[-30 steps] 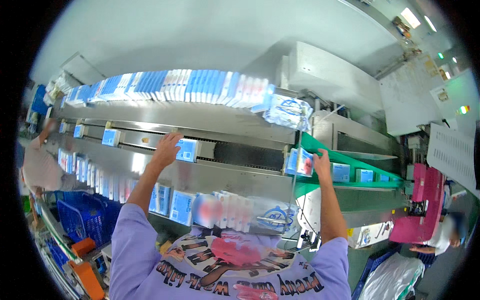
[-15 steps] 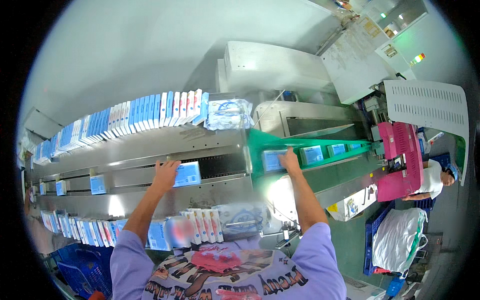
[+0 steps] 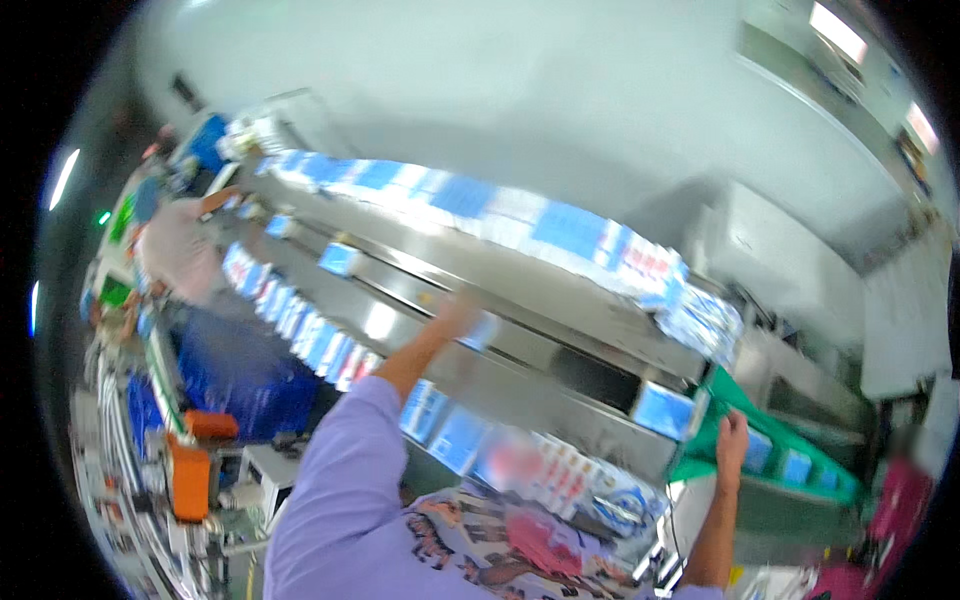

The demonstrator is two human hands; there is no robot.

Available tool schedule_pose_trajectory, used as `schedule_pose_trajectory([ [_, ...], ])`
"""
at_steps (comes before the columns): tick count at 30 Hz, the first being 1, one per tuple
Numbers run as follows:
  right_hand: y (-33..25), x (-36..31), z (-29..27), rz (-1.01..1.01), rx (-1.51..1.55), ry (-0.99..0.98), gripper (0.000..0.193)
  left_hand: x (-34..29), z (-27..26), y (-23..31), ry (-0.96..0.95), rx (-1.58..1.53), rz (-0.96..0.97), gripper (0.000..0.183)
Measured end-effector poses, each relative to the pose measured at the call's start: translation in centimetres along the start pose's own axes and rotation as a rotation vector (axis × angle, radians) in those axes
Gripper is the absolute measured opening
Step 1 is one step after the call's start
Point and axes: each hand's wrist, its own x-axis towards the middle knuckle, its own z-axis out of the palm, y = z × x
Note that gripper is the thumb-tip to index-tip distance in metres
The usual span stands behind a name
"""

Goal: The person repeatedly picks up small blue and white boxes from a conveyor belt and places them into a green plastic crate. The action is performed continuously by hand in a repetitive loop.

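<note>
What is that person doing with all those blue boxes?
A person in a purple shirt stands at a long metal conveyor. Their left hand reaches out over a small blue box on the belt, though it is too blurred to tell if they grip it. Their right hand rests at the edge of a green chute, near another blue box. More boxes stand in rows behind the belt, and another person works further along.

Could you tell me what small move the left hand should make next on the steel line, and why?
Probably set the blue packet down flat on the steel conveyor: the left hand is blurred over it with the packet at its fingers. The right hand rests on the green guide, beside another blue packet lying on the belt.
</note>
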Motion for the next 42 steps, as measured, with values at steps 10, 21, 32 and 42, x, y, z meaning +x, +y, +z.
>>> schedule_pose_trajectory([
  [10,3.6,3.0,0.8,0.248,-0.196,-0.07,0.056,2.4,-2.7,13.1,-0.338,-0.175,-0.041,0.037],
  [21,7.1,0.9,-4.2,0.154,0.012,0.044,0.06,4.9,-7.8,16.5,0.002,-0.645,-0.046,0.026],
  [32,0.1,-0.8,-1.0,-0.062,-0.04,0.172,0.035,-0.9,0.0,-2.3,-0.279,-0.007,-0.003,0.032],
  [42,3.7,0.9,0.4,0.198,-0.044,0.069,0.049,2.3,-2.6,6.4,-0.311,-0.438,0.063,0.026],
])
